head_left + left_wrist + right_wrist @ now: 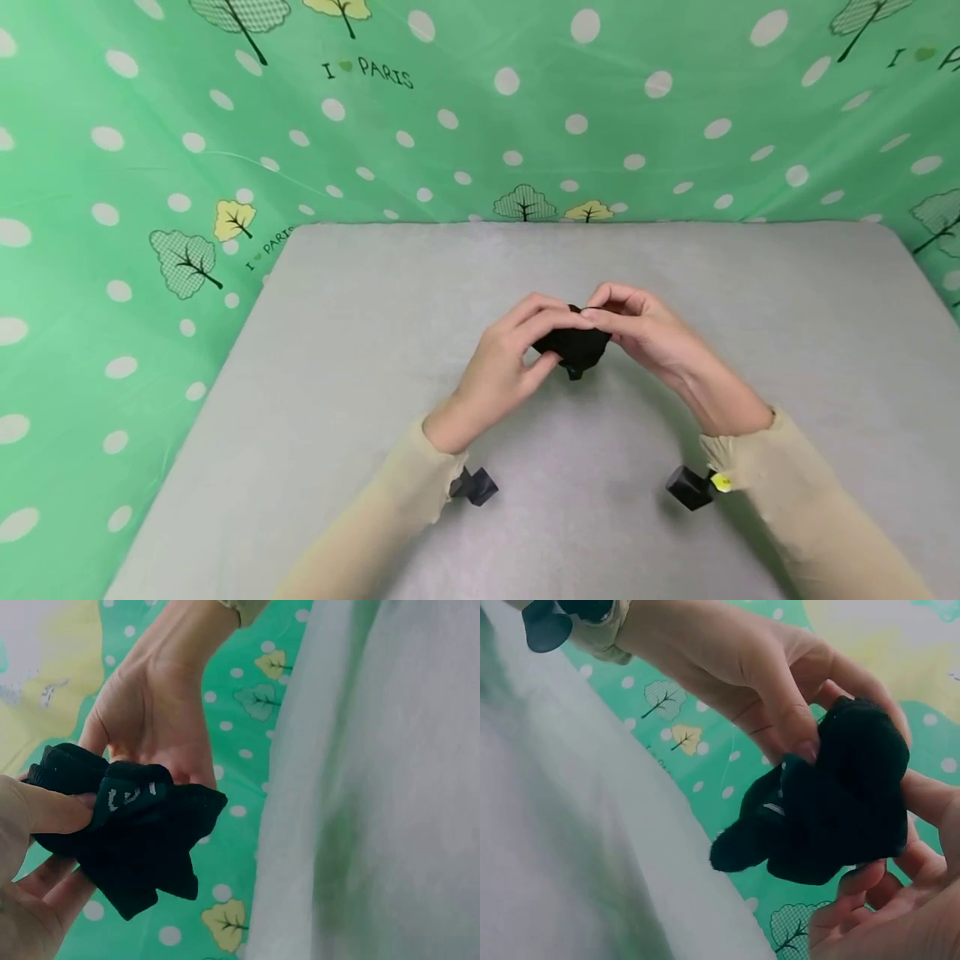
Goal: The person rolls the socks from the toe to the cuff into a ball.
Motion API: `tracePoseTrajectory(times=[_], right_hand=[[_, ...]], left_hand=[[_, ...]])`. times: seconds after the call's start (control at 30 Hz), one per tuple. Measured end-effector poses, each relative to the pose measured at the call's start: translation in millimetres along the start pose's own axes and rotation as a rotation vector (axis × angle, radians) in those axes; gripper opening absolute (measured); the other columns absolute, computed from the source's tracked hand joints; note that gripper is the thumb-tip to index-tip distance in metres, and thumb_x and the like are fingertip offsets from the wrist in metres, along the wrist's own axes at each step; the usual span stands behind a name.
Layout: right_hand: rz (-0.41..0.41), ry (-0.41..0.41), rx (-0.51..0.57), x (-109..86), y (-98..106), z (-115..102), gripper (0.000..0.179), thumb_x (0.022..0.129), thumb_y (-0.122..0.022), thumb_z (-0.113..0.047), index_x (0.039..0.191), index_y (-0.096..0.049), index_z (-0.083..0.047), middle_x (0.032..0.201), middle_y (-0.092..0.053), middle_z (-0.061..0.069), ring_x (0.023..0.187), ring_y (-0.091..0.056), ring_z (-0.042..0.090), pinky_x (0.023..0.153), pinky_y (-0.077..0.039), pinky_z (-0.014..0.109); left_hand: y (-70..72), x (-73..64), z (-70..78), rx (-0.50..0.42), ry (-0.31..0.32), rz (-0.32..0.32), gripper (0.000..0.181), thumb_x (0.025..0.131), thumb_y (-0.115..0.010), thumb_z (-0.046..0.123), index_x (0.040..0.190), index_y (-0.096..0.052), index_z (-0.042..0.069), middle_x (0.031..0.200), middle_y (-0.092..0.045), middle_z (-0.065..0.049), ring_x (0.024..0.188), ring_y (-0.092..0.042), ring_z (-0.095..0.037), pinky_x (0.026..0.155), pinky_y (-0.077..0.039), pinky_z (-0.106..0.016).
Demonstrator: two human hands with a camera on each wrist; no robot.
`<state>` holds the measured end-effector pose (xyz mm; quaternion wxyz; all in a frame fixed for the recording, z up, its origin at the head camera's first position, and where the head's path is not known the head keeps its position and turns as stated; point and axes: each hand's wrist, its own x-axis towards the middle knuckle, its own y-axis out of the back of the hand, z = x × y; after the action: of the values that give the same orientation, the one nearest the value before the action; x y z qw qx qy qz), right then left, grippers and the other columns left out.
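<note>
A black folded cloth bundle (572,348) with layered ends is held between both hands over the grey table. Small white marks show on a band of it in the left wrist view. My left hand (506,346) grips its left side, fingers across the top and thumb underneath. At the upper right edge, my right hand (648,329) pinches the fabric between thumb and fingers, its fingertips close to the left fingertips. The right wrist view shows the bundle (847,802) with one short end sticking out to the left. Its exact kind I cannot tell.
Under the hands spreads a grey-covered table (360,367). A green dotted sheet (465,100) with trees and lettering hangs behind it and along the left. Small black devices (478,487) stick out from both beige sleeves.
</note>
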<state>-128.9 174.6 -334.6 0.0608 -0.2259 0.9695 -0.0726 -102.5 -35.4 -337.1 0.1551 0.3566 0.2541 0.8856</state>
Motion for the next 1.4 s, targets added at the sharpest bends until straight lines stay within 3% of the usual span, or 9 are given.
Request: tracePoseTrajectory(times=[0.17,0.3,0.53,0.67,0.77,0.87,0.97,1.1,1.4], right_hand=[[0.186,0.019,-0.09,-1.2,-9,-1,0.003,0.099,-0.062,-0.017,0.1,-0.065,-0.017,0.092,-0.062,-0.008,0.081,-0.056,0.008,0.079,-0.048,0.021],[0.284,0.053,-0.277,-5.3,-17,0,0.016,0.096,-0.066,-0.018,0.107,-0.058,-0.009,0.088,-0.062,-0.007,0.077,-0.061,0.005,0.078,-0.052,0.019],[0.385,0.088,-0.502,0.6,-32,3,0.025,0.09,-0.068,-0.009,0.111,-0.06,0.003,0.099,-0.069,0.014,0.079,-0.065,0.003,0.073,-0.054,0.014],[0.34,0.024,-0.175,5.8,-28,2,0.01,0.093,-0.056,0.0,0.098,-0.064,-0.004,0.089,-0.07,0.001,0.076,-0.064,0.004,0.071,-0.055,0.017],[0.216,-0.07,0.234,6.2,-22,0,0.028,0.097,-0.043,0.002,0.081,-0.062,-0.011,0.079,-0.062,-0.006,0.074,-0.056,0.008,0.074,-0.05,0.023],[0.079,-0.125,0.469,4.6,-17,-2,0.04,0.099,-0.03,-0.001,0.072,-0.057,-0.013,0.075,-0.051,-0.004,0.074,-0.043,0.013,0.078,-0.039,0.031],[0.011,-0.106,0.514,2.4,-15,-4,0.045,0.104,-0.028,-0.009,0.071,-0.058,-0.014,0.074,-0.05,-0.005,0.075,-0.039,0.014,0.08,-0.035,0.034],[0.041,-0.072,0.497,0.7,-15,-4,0.046,0.108,-0.039,-0.019,0.068,-0.062,-0.016,0.076,-0.059,-0.007,0.08,-0.049,0.012,0.083,-0.038,0.034],[0.161,-0.029,0.416,10.0,-22,7,0.038,0.107,-0.043,-0.017,0.073,-0.059,-0.017,0.078,-0.052,-0.008,0.077,-0.048,0.009,0.083,-0.037,0.031]], left_hand=[[4.7,0.6,-0.7,-0.04,0.096,0.088,0.04,0.081,-0.064,-0.018,0.113,-0.067,0.007,0.116,-0.061,-0.009,0.11,-0.062,-0.02,0.086,-0.057,-0.022],[7.7,2.1,-2.4,-0.066,0.165,0.179,0.034,0.082,-0.065,-0.018,0.107,-0.067,0.004,0.116,-0.056,-0.012,0.112,-0.061,-0.023,0.083,-0.059,-0.023],[5.8,3.2,-5.9,-0.092,0.162,0.214,0.028,0.082,-0.064,-0.018,0.102,-0.066,0.001,0.122,-0.058,-0.012,0.119,-0.059,-0.024,0.087,-0.059,-0.027],[6.6,2.5,-9.3,-0.185,0.232,0.206,0.026,0.085,-0.065,-0.015,0.105,-0.063,0.002,0.126,-0.065,-0.012,0.121,-0.062,-0.022,0.088,-0.058,-0.027],[11.5,3.2,-12.8,-0.383,0.356,0.255,0.028,0.083,-0.068,-0.015,0.107,-0.059,-0.002,0.126,-0.065,-0.016,0.115,-0.065,-0.02,0.087,-0.058,-0.025],[18.1,5.5,-16.6,-0.596,0.459,0.334,0.032,0.08,-0.07,-0.017,0.105,-0.058,-0.001,0.123,-0.065,-0.016,0.106,-0.065,-0.016,0.086,-0.056,-0.021],[24.9,6.5,-17.3,-0.766,0.507,0.378,0.037,0.081,-0.067,-0.021,0.101,-0.06,0.009,0.118,-0.065,-0.006,0.1,-0.065,-0.012,0.085,-0.055,-0.019],[32.6,4.3,-14.8,-0.965,0.517,0.365,0.043,0.083,-0.062,-0.022,0.095,-0.061,0.019,0.115,-0.062,0.003,0.098,-0.066,-0.011,0.084,-0.058,-0.022],[32.4,1.5,-9.3,-1.076,0.345,0.224,0.024,0.076,-0.079,0.012,0.09,-0.062,0.02,0.124,-0.062,-0.001,0.106,-0.066,-0.014,0.083,-0.057,-0.021]])
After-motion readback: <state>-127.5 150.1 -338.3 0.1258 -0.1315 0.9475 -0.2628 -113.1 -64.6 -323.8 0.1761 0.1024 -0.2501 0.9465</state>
